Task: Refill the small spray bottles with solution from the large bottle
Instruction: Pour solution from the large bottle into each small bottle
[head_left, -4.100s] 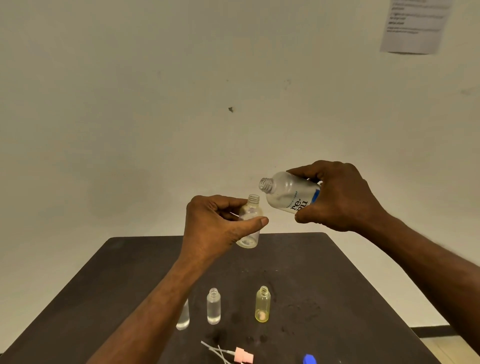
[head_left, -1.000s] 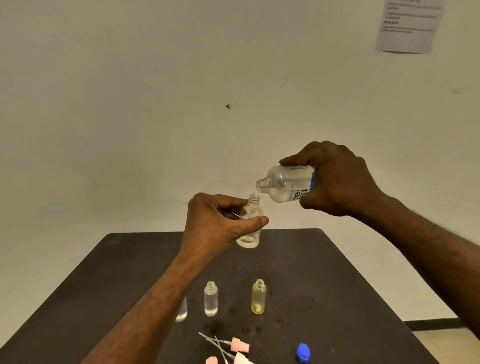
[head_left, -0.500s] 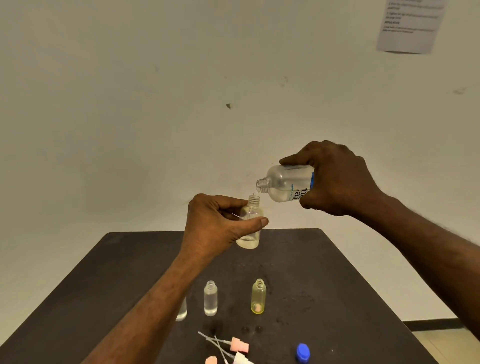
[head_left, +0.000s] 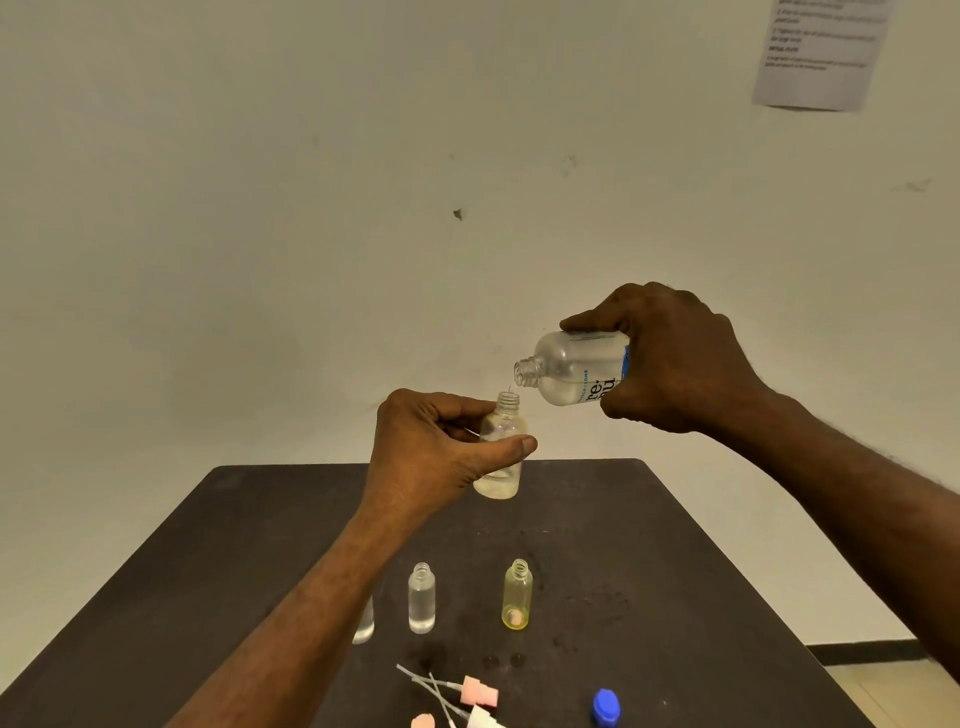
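Observation:
My left hand (head_left: 434, 452) grips a small clear spray bottle (head_left: 501, 452), upright and uncapped, above the dark table (head_left: 675, 571). A little liquid lies in its bottom. My right hand (head_left: 670, 364) holds the large clear bottle (head_left: 571, 371) tipped on its side, its open neck just above and right of the small bottle's mouth. A thin stream runs from that neck into the small bottle. On the table stand a small clear bottle (head_left: 421, 598) and a small yellow bottle (head_left: 517, 595), both open. Another small bottle (head_left: 363, 626) is mostly hidden behind my left forearm.
Pink spray heads with thin tubes (head_left: 467, 693) lie near the table's front edge, with a blue cap (head_left: 605, 706) to their right. Wet spots mark the table near the yellow bottle. A paper sheet (head_left: 818, 52) hangs on the wall at upper right.
Since four seconds ago my right hand has raised the large bottle and tipped it flatter, bringing its neck over the small bottle. In the last second both hands have stayed almost still.

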